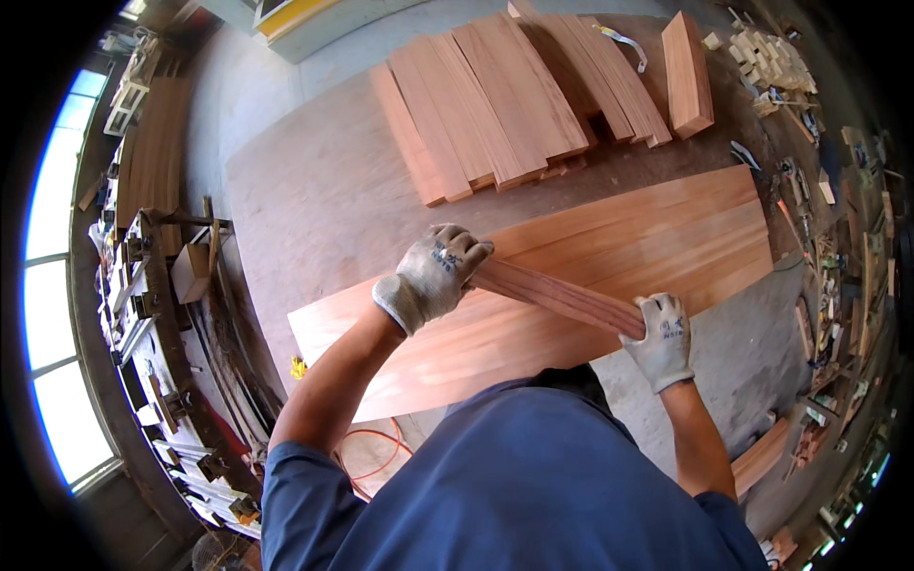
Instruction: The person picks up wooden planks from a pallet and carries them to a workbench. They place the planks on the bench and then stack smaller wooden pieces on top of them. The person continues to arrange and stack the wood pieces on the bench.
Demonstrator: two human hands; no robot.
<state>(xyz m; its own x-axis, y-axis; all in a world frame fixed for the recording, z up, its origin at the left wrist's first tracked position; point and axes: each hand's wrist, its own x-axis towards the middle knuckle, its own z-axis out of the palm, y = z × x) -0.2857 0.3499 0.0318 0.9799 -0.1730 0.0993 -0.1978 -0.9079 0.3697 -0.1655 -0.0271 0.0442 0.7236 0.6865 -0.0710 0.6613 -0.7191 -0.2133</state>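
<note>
Both hands wear grey work gloves. My left hand (430, 276) is closed around the far end of a narrow reddish wooden strip (557, 296). My right hand (662, 340) grips the strip's near end. The strip is held level in front of my chest, slanting from upper left to lower right. Below it on the floor lies a wide panel of joined reddish boards (609, 247).
A row of reddish planks (495, 100) lies on a brown floor sheet farther off, with one thick block (687, 71) beside it. Small offcuts and tools (771, 62) litter the right side. A cluttered workbench (157, 314) runs along the left under windows. An orange cable (376, 457) lies by my feet.
</note>
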